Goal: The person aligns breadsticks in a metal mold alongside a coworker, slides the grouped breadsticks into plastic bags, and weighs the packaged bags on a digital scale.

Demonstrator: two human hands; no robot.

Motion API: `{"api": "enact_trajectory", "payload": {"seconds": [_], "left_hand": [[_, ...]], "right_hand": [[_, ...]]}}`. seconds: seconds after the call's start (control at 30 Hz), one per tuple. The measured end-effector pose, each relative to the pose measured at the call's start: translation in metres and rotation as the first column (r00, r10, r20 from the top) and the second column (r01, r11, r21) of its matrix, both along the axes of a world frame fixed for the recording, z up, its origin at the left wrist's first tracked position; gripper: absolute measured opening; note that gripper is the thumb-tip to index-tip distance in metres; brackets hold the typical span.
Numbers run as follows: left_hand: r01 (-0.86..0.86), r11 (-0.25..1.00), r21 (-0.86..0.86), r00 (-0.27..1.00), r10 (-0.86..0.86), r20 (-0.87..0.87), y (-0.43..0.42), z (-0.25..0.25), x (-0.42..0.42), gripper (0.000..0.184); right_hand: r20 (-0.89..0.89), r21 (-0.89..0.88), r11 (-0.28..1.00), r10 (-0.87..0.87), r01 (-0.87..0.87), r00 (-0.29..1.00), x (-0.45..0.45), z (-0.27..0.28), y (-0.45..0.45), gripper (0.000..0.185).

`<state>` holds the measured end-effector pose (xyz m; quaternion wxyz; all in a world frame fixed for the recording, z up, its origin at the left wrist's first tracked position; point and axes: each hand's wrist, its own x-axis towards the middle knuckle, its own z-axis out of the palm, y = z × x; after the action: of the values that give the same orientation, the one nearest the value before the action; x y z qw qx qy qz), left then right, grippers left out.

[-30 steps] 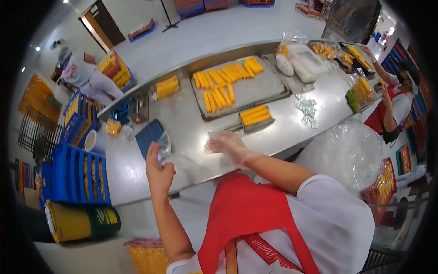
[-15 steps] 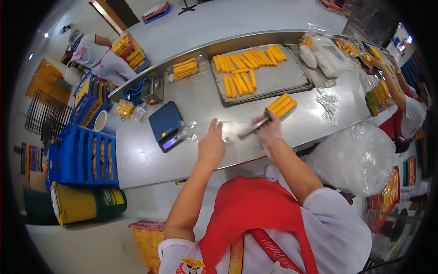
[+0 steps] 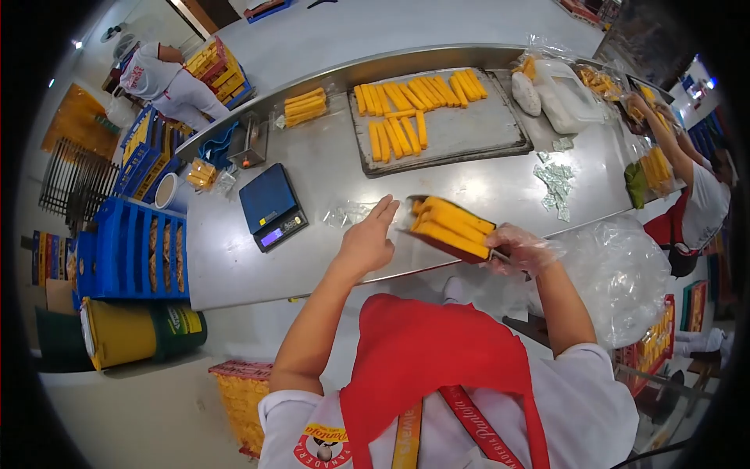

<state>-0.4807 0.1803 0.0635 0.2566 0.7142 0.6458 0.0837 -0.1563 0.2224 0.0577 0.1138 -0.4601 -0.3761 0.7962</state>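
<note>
My right hand, in a clear plastic glove, is closed on the end of a metal scoop. Several yellow breadsticks lie side by side in that scoop, which is tilted towards the left. My bare left hand has its fingers stretched out just left of the scoop's far end. Beside those fingers, a clear plastic bag lies on the steel table; whether the hand touches it I cannot tell. A blue digital scale with a lit display stands further left.
A baking tray with rows of breadsticks sits at the back. A bagged bundle stands left of it. Small pale packets lie right. A big clear plastic bag bulges at the table's front edge. Co-workers stand at both sides.
My right hand has lifted and turned the scoop of breadsticks, bringing its loaded end round to the left, close to my left hand. My left hand has shifted slightly, fingers still extended.
</note>
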Motion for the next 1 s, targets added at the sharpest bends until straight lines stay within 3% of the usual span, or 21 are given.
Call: {"api": "enact_trajectory", "payload": {"seconds": [0.07, 0.13, 0.2, 0.27, 0.37, 0.4, 0.43, 0.47, 0.5, 0.53, 0.57, 0.7, 0.77, 0.8, 0.87, 1.0], "left_hand": [[0.085, 0.99, 0.112, 0.982, -0.102, 0.158, 0.001, -0.008, 0.003, 0.072], [0.106, 0.984, 0.145, 0.977, -0.131, 0.17, 0.009, -0.022, 0.016, 0.072], [0.118, 0.976, 0.181, 0.972, -0.152, 0.182, 0.016, -0.03, 0.04, 0.071], [-0.141, 0.99, -0.002, 0.989, 0.141, 0.033, 0.024, -0.034, 0.075, 0.071], [-0.256, 0.967, 0.015, 0.965, 0.256, -0.064, 0.037, -0.046, 0.103, 0.07], [-0.269, 0.963, 0.014, 0.961, 0.27, -0.064, 0.04, -0.054, 0.106, 0.07], [-0.278, 0.96, 0.043, 0.956, 0.281, -0.085, 0.044, -0.063, 0.109, 0.073], [-0.284, 0.956, 0.069, 0.951, 0.291, -0.107, 0.047, -0.072, 0.111, 0.077], [-0.295, 0.954, 0.06, 0.948, 0.3, -0.111, 0.048, -0.07, 0.115, 0.077], [-0.312, 0.949, 0.046, 0.941, 0.315, -0.127, 0.05, -0.064, 0.119, 0.079], [-0.33, 0.944, 0.033, 0.933, 0.331, -0.143, 0.052, -0.061, 0.123, 0.08], [-0.178, 0.984, 0.03, 0.967, 0.18, -0.18, 0.057, -0.063, 0.135, 0.079], [0.073, 0.974, 0.215, 0.996, -0.082, 0.038, 0.05, -0.046, 0.122, 0.089], [0.074, 0.975, 0.208, 0.996, -0.083, 0.037, 0.048, -0.033, 0.109, 0.089], [0.009, 0.946, 0.324, 0.955, 0.088, -0.284, 0.047, -0.007, 0.074, 0.089], [0.055, 0.965, 0.255, 0.95, 0.028, -0.311, 0.055, -0.063, 0.035, 0.094]], "right_hand": [[-0.017, 0.02, 0.996, 0.09, -0.09, 0.996, 0.001, 0.004, 0.013, 0.031], [0.07, 0.126, 0.962, 0.234, -0.241, 0.97, 0.004, -0.007, 0.026, 0.033], [0.123, 0.122, 0.975, 0.173, -0.188, 0.977, -0.003, -0.014, 0.033, 0.034], [0.175, 0.121, 0.983, 0.113, -0.135, 0.978, -0.003, -0.034, 0.046, 0.034], [0.079, 0.13, 0.966, 0.215, -0.224, 0.973, 0.001, -0.063, 0.076, 0.038], [0.426, 0.345, 0.829, 0.28, -0.44, 0.86, -0.002, -0.061, 0.083, 0.042], [0.723, 0.438, 0.601, 0.206, -0.668, 0.659, -0.006, -0.058, 0.087, 0.051], [0.722, 0.434, 0.596, 0.219, -0.676, 0.657, -0.009, -0.057, 0.084, 0.051], [0.69, 0.679, 0.316, 0.031, -0.662, 0.723, -0.012, -0.055, 0.074, 0.061], [0.583, 0.807, -0.028, -0.124, -0.59, 0.803, -0.017, -0.049, 0.064, 0.073], [0.702, 0.711, 0.053, 0.009, -0.702, 0.712, -0.024, -0.04, 0.055, 0.075], [0.685, 0.727, 0.027, 0.047, -0.687, 0.727, -0.034, -0.07, 0.061, 0.07], [0.77, 0.633, 0.048, 0.056, -0.772, 0.635, -0.034, -0.064, 0.065, 0.071], [0.769, 0.634, 0.054, 0.061, -0.772, 0.636, -0.034, -0.058, 0.066, 0.071], [0.693, 0.716, 0.049, 0.064, -0.696, 0.718, -0.033, -0.046, 0.068, 0.071], [0.641, 0.764, 0.015, 0.096, -0.645, 0.762, -0.038, -0.055, 0.076, 0.074]]}}
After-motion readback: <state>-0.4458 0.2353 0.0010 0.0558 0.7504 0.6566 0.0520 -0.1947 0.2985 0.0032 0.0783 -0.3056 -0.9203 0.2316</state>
